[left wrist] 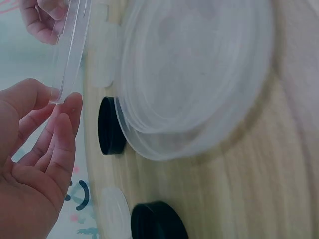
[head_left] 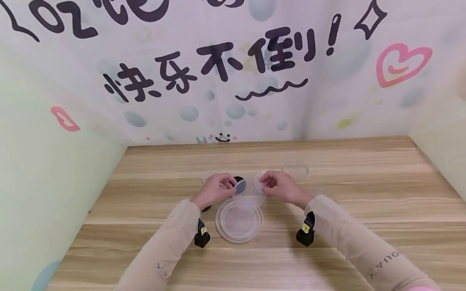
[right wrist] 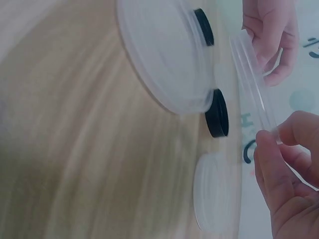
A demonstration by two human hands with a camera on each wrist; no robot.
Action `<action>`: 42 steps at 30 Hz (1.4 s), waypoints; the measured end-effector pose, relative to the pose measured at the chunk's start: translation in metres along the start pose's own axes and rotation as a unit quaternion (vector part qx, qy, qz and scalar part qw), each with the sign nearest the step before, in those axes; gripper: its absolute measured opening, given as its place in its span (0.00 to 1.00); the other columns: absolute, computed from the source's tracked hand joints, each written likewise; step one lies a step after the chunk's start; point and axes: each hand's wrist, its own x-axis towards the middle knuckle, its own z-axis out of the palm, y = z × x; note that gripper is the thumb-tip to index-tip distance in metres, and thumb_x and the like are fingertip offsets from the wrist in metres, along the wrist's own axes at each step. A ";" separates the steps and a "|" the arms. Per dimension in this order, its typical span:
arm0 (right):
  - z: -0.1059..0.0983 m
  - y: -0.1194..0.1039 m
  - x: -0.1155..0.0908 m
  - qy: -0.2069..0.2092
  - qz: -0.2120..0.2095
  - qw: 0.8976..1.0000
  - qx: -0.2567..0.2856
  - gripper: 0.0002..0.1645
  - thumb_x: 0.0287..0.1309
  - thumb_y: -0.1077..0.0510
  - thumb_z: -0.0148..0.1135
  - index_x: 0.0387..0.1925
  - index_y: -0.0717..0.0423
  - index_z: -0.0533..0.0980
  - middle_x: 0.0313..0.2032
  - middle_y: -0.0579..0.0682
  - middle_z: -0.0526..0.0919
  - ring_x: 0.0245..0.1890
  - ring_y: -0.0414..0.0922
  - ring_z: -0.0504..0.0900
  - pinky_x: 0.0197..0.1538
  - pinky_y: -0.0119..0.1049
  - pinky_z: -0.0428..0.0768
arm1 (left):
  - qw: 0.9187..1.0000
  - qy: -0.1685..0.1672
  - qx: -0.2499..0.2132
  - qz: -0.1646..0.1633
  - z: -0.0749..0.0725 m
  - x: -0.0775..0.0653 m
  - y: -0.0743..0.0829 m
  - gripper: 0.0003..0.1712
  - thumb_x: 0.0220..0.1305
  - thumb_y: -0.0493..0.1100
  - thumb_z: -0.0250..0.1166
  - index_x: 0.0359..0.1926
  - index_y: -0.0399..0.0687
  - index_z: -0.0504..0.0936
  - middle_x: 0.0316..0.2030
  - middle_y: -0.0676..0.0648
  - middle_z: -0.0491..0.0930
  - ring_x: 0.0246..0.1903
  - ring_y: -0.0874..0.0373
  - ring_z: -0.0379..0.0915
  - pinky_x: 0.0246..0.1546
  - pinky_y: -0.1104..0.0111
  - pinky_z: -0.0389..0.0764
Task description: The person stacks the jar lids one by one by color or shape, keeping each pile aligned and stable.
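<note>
Between my two hands a clear plastic lid (left wrist: 73,50) is held up off the table, seen nearly edge-on in both wrist views. My left hand (head_left: 215,190) pinches one side of its rim between thumb and fingers. The opposite side is pinched by my right hand (head_left: 282,187). Just nearer to me lie larger clear round lids (head_left: 240,220), apparently stacked, flat on the table. A black round lid (right wrist: 217,113) stands on the table behind the held lid; in the head view it shows partly through the plastic. Another black lid (left wrist: 155,221) is mostly hidden by the left wrist in the head view.
Further clear lids lie around the hands: one at the back right (head_left: 295,170), one behind the left hand (head_left: 208,176), and a faint one by the right wrist (head_left: 327,196). The wooden table (head_left: 247,277) meets a printed fabric backdrop (head_left: 171,123) at the back.
</note>
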 end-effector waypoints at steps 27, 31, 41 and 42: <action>0.037 0.005 -0.003 -0.017 -0.108 0.994 -0.012 0.07 0.40 0.71 0.60 0.27 0.67 0.78 0.23 0.54 0.79 0.24 0.39 0.75 0.29 0.26 0.75 | 0.997 -0.053 0.045 0.014 -0.005 -0.033 -0.019 0.17 0.45 0.29 0.62 0.41 0.38 0.77 0.30 0.44 0.76 0.29 0.55 0.73 0.24 0.72 0.75; 0.040 0.004 -0.003 -0.028 -0.096 0.995 -0.010 0.07 0.40 0.72 0.59 0.28 0.67 0.78 0.24 0.54 0.79 0.25 0.39 0.75 0.30 0.26 0.75 | 0.999 -0.047 0.027 0.002 -0.002 -0.034 -0.020 0.15 0.46 0.27 0.61 0.39 0.37 0.77 0.29 0.44 0.76 0.22 0.57 0.73 0.21 0.71 0.78; 0.042 0.003 -0.003 -0.054 -0.084 0.994 -0.033 0.13 0.40 0.73 0.59 0.33 0.68 0.78 0.25 0.51 0.78 0.26 0.39 0.74 0.31 0.26 0.75 | 0.996 -0.045 0.072 -0.013 0.000 -0.026 -0.023 0.11 0.49 0.31 0.62 0.37 0.40 0.80 0.25 0.48 0.77 0.16 0.61 0.73 0.17 0.73 0.76; 0.042 0.003 -0.003 -0.056 -0.083 0.994 -0.034 0.13 0.40 0.73 0.59 0.34 0.68 0.78 0.25 0.51 0.78 0.26 0.39 0.74 0.31 0.26 0.74 | 0.996 -0.048 0.074 -0.012 0.000 -0.026 -0.023 0.11 0.48 0.31 0.62 0.37 0.40 0.80 0.25 0.48 0.77 0.16 0.61 0.73 0.17 0.73 0.76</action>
